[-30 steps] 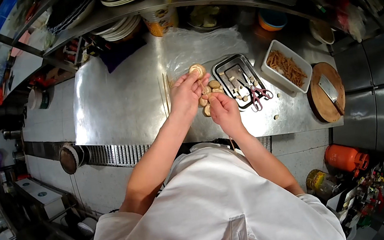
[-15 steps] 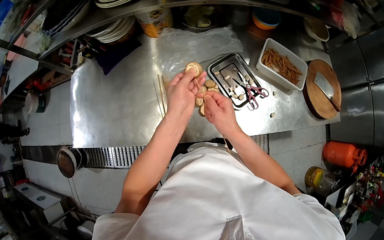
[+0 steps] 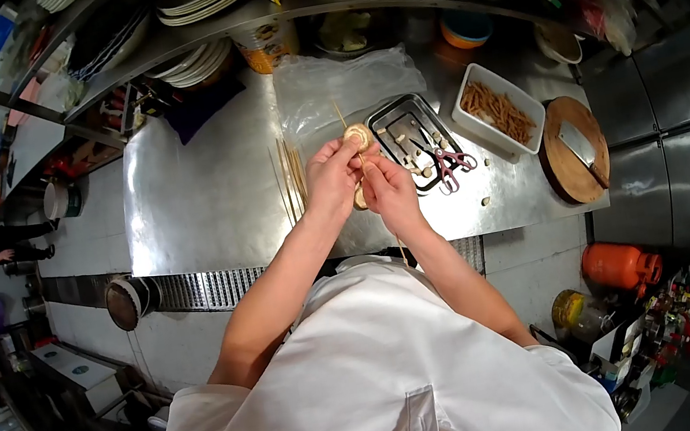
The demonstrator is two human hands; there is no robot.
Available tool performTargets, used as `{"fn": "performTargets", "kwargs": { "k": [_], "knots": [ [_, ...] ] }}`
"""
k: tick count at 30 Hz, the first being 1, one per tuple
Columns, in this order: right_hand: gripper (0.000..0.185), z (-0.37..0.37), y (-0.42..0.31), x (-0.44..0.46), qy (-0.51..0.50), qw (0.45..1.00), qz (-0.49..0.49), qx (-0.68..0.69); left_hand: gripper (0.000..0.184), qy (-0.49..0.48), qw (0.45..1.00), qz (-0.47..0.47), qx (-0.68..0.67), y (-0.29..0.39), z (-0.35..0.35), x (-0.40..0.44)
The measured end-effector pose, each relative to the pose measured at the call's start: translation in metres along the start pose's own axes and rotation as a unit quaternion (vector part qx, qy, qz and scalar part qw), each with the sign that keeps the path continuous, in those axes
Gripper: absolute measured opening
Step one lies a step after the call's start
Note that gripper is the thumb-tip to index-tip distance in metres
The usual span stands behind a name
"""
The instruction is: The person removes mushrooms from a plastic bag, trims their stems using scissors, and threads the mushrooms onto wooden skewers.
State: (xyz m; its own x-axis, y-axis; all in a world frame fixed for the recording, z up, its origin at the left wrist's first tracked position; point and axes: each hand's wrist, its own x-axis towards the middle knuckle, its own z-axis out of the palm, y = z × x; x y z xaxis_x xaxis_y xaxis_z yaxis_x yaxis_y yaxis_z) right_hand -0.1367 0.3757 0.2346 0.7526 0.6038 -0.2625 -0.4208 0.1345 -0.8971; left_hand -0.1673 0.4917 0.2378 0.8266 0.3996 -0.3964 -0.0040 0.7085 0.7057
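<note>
Head view: mushroom cap (image 3: 360,135) sits above the steel table (image 3: 199,193), at the fingertips of the left hand (image 3: 330,175). Left thumb presses on its near-left face; the fingers behind it are largely hidden. Right hand (image 3: 392,190) pinches a thin skewer (image 3: 340,114) between thumb and fingertips, just below the cap. Neither hand is spread; the two sets of fingertips are close together, and whether they touch cannot be told.

Key relation: skewer's long axis runs away from the body, its far end leaning slightly left. Tip shows beyond the cap; shaft shows on the near side, and its tail extends below the right hand toward the white garment (image 3: 365,346). Looks to pass through the cap, though the exact path inside is hidden. Cap lies forward and a little left of the right hand; left hand is the nearer of the two.

Surroundings: loose skewers (image 3: 293,179) lie left of the left hand, roughly pointing away from the body. Loose mushrooms (image 3: 359,199) are partly covered by the hands. Dark-rimmed tray (image 3: 436,120) is just right of the cap, holding small pale pieces; scissors (image 3: 447,172) rest across its near right side.
</note>
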Motion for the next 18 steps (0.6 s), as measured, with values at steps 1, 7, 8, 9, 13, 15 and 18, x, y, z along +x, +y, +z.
{"fn": "performTargets", "kwargs": {
  "k": [1, 7, 8, 9, 13, 15, 18],
  "knots": [
    [0.021, -0.001, 0.001, 0.000, 0.006, 1.000, 0.001, 0.010, 0.018, -0.008, 1.000, -0.001, 0.010, 0.000, 0.001, -0.001],
    [0.020, -0.006, 0.007, 0.001, 0.018, 0.999, 0.014, 0.036, 0.017, -0.003, 1.000, -0.024, 0.008, -0.005, 0.003, -0.001],
    [0.020, -0.007, 0.008, 0.002, 0.018, 0.999, 0.014, 0.036, 0.017, -0.003, 1.000, -0.024, 0.008, -0.007, 0.002, 0.001],
    [0.020, -0.008, 0.009, 0.001, 0.010, 0.999, 0.008, 0.042, 0.018, -0.004, 1.000, -0.025, 0.012, -0.008, 0.002, 0.001],
    [0.020, -0.010, 0.010, 0.001, 0.022, 0.999, 0.009, 0.038, 0.019, 0.005, 0.999, -0.032, 0.011, -0.012, 0.004, 0.001],
    [0.020, -0.013, 0.011, 0.002, 0.027, 0.999, 0.010, 0.036, 0.019, 0.009, 0.999, -0.037, 0.013, -0.014, 0.008, 0.000],
    [0.021, -0.018, 0.017, 0.001, 0.036, 0.999, 0.012, 0.022, 0.019, 0.011, 0.999, -0.047, 0.008, -0.021, 0.006, 0.003]
  ]
}}
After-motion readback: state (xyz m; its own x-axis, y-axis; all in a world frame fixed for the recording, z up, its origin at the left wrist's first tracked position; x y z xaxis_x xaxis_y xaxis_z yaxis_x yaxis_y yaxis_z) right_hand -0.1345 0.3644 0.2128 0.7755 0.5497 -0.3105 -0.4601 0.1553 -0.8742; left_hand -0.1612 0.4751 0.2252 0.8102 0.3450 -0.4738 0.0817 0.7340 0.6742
